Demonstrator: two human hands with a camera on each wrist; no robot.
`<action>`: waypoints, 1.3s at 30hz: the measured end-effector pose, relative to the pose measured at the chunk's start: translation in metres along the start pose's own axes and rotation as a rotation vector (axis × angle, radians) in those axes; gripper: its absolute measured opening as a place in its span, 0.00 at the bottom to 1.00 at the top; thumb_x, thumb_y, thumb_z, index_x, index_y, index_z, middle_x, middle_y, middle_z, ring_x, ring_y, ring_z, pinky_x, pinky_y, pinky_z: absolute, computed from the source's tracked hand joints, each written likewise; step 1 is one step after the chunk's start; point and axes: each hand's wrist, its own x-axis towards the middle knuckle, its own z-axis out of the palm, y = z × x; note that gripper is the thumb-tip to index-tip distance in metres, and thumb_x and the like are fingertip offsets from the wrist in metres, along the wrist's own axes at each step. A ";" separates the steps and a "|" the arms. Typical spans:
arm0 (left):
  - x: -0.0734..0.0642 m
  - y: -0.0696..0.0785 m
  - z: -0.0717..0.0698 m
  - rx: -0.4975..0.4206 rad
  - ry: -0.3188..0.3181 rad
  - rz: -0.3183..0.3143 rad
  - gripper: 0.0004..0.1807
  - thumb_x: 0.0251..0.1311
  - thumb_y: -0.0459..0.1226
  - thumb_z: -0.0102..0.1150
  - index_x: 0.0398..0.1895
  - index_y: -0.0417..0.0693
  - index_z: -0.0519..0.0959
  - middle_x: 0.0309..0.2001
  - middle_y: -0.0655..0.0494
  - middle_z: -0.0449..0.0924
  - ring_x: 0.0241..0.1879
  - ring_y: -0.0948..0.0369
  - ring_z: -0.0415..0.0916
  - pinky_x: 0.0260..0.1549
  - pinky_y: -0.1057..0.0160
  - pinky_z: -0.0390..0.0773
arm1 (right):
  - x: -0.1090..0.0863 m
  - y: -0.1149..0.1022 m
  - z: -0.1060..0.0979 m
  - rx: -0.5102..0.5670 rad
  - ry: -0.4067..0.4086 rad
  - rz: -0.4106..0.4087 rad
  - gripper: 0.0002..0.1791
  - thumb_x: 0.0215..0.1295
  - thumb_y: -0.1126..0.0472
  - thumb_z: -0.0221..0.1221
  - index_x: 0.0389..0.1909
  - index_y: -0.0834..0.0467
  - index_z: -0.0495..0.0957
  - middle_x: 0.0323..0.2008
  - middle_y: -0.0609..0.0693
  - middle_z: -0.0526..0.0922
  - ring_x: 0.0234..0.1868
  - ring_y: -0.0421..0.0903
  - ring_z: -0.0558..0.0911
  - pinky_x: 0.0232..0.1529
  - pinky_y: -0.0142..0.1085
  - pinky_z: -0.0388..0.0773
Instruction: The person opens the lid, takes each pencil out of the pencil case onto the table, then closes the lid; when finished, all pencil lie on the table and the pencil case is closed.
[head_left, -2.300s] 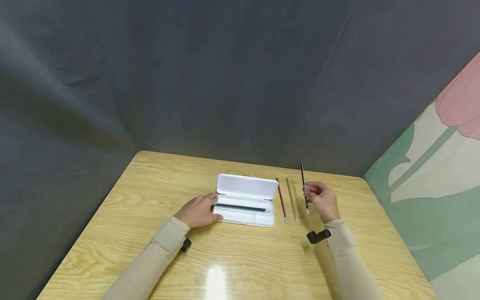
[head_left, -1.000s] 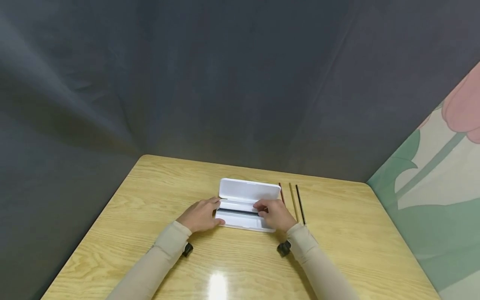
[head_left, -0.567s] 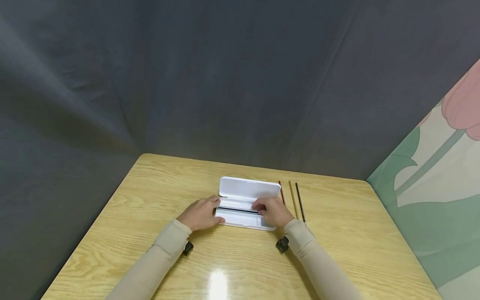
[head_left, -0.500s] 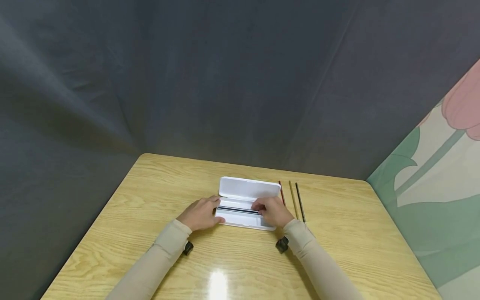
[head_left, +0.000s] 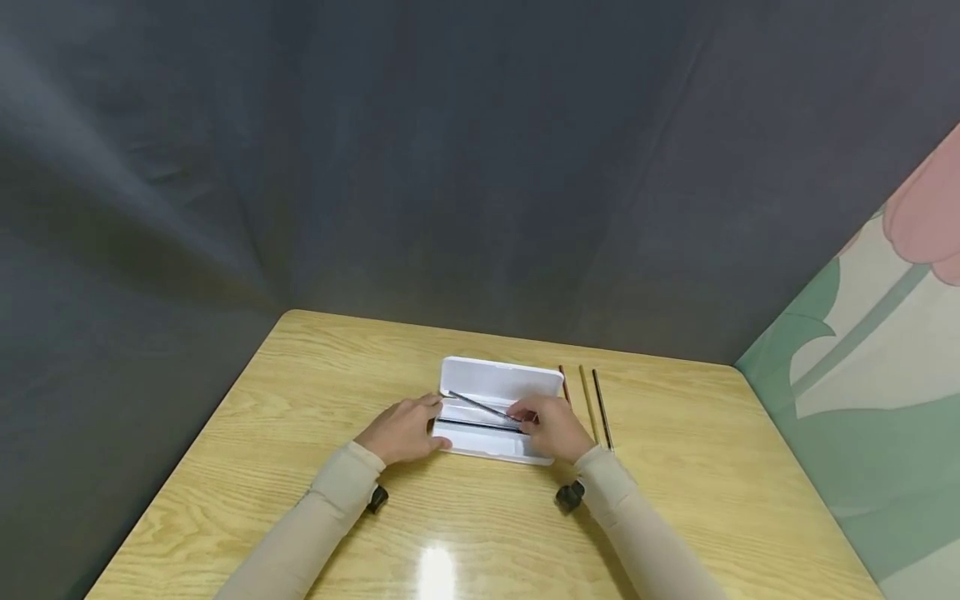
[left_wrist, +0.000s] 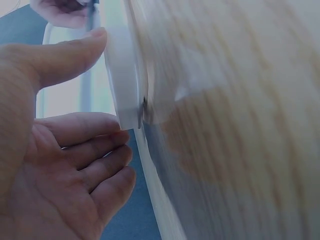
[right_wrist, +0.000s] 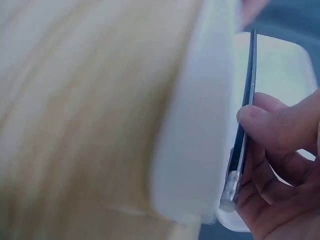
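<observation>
A white pencil case [head_left: 517, 382] stands with its lid up on the wooden table. My left hand [head_left: 401, 429] holds its left end, the thumb at the front edge and the fingers round the end, as the left wrist view shows beside the front wall [left_wrist: 122, 75]. Inside the case my right hand [head_left: 553, 427] pinches a dark pencil [head_left: 478, 404] near its eraser end, between thumb and fingers. That pencil slants, its far end raised toward the lid; in the right wrist view its metal ferrule [right_wrist: 231, 182] shows below the thumb. Another dark pencil [head_left: 472, 424] lies along the tray.
Right of the case, a red pencil [head_left: 565, 383], a yellow pencil [head_left: 588, 400] and a black pencil [head_left: 602, 408] lie side by side on the table [head_left: 697, 467]. A dark curtain [head_left: 480, 183] hangs behind; a flower-patterned cloth [head_left: 862, 417] is at the right.
My right hand has set the black pencil down beside the red and yellow ones, moved left into the case and tilted a dark pencil up. My left hand has stayed at the case's end.
</observation>
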 end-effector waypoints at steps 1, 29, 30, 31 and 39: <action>0.000 0.000 0.001 -0.001 -0.002 -0.003 0.41 0.61 0.56 0.68 0.69 0.38 0.73 0.73 0.43 0.70 0.70 0.44 0.71 0.68 0.49 0.76 | -0.003 -0.001 -0.005 0.040 0.014 0.029 0.13 0.60 0.73 0.66 0.40 0.53 0.89 0.35 0.46 0.89 0.35 0.39 0.84 0.36 0.30 0.83; 0.001 -0.008 0.005 -0.017 -0.014 -0.020 0.42 0.61 0.57 0.67 0.71 0.40 0.71 0.74 0.44 0.68 0.71 0.44 0.70 0.68 0.49 0.76 | -0.062 0.105 -0.064 0.034 0.221 0.658 0.19 0.68 0.63 0.54 0.56 0.61 0.81 0.40 0.59 0.86 0.21 0.40 0.79 0.24 0.33 0.75; 0.001 -0.007 0.005 -0.021 -0.014 -0.021 0.42 0.61 0.57 0.67 0.71 0.40 0.71 0.74 0.44 0.68 0.71 0.44 0.70 0.68 0.49 0.75 | -0.061 0.106 -0.062 0.012 0.205 0.644 0.19 0.68 0.63 0.53 0.56 0.62 0.81 0.40 0.60 0.86 0.19 0.41 0.78 0.22 0.33 0.75; 0.001 -0.007 0.005 -0.024 -0.014 -0.023 0.42 0.61 0.57 0.67 0.71 0.40 0.72 0.74 0.44 0.68 0.71 0.44 0.70 0.69 0.49 0.75 | -0.061 0.108 -0.061 -0.015 0.187 0.631 0.18 0.68 0.63 0.53 0.55 0.62 0.82 0.39 0.61 0.86 0.19 0.41 0.78 0.22 0.33 0.74; 0.003 -0.005 0.004 -0.010 -0.014 -0.012 0.42 0.61 0.57 0.67 0.71 0.40 0.72 0.74 0.44 0.69 0.71 0.45 0.70 0.69 0.49 0.75 | -0.059 0.101 -0.063 -0.110 0.202 0.529 0.15 0.67 0.65 0.55 0.50 0.63 0.83 0.38 0.61 0.88 0.26 0.44 0.81 0.26 0.33 0.75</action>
